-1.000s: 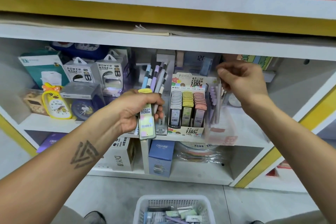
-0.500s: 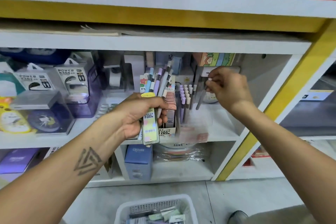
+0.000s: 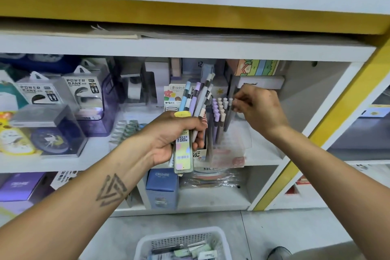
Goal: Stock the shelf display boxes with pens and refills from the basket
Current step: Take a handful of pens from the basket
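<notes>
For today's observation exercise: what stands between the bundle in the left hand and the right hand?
In the head view, upright pens in the clear display box stand between the left hand and the right hand.

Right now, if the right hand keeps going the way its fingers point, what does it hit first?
The right hand points left at the pens in the display box. It would probably meet those first, though depth is unclear.

2 power bank boxes [image 3: 69, 93] on the white shelf [image 3: 52, 164], beside a yellow clock [image 3: 14, 139]; blue CRUHRE box [image 3: 162, 188] below.
</notes>
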{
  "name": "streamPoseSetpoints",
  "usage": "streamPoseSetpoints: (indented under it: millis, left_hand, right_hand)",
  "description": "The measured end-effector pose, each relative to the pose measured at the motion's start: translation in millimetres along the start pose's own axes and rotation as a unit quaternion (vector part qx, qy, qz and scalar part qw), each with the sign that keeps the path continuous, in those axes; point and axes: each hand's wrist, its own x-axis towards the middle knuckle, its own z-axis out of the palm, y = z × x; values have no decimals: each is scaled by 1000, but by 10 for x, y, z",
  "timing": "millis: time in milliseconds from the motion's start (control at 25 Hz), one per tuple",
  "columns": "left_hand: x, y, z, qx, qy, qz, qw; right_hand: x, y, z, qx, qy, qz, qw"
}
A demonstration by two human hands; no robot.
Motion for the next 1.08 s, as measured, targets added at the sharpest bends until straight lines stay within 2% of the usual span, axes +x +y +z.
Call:
streamPoseSetpoints:
  millis: [160,280,400,480,520,560,600,640,680,720,880,1080]
  left_hand:
    - [-35,-22,-13,5,-19,-1,1000]
    - [-55,-27,-30,4,-28,-9,1000]
    - [-73,-26,-47,3,-41,-14,999]
    - [-90,-24,-53,5,-59,-15,998]
    - [-104,-24,-57,7,-70,-15,997]
    - [-120,-25,-63,11,-83,-15,996]
    - [-136,-31,-71,16,-95,-15,995]
    - [-151,-38,-83,23,-104,-17,994]
    - [-169,-48,-96,29,-111,-22,993]
    - [-189,-56,-108,33,-114,-27,993]
    - [-244,-81,-172,42,-117,-39,991]
    - [-258,-80,-255,45,-101,-32,993]
  right_hand:
    - [6,48,30,3,36,6,999]
    - [10,75,67,-3,-4,9,1000]
    - [20,43,101,-112,-58,-45,991]
    - [49,-27,66,-116,-50,-43,991]
    - [66,-87,34,-51,-35,-1,998]
    - [80,-154,1,75,-27,68,995]
    - [88,-222,-28,238,-34,136,961]
    - [90,-294,-46,380,-43,190,904]
    - [92,-341,-57,469,-53,220,854]
    - [88,-370,-66,500,-62,230,833]
    - [68,-428,-82,503,-75,242,826]
    - [153,-344,-130,552,20,266,790]
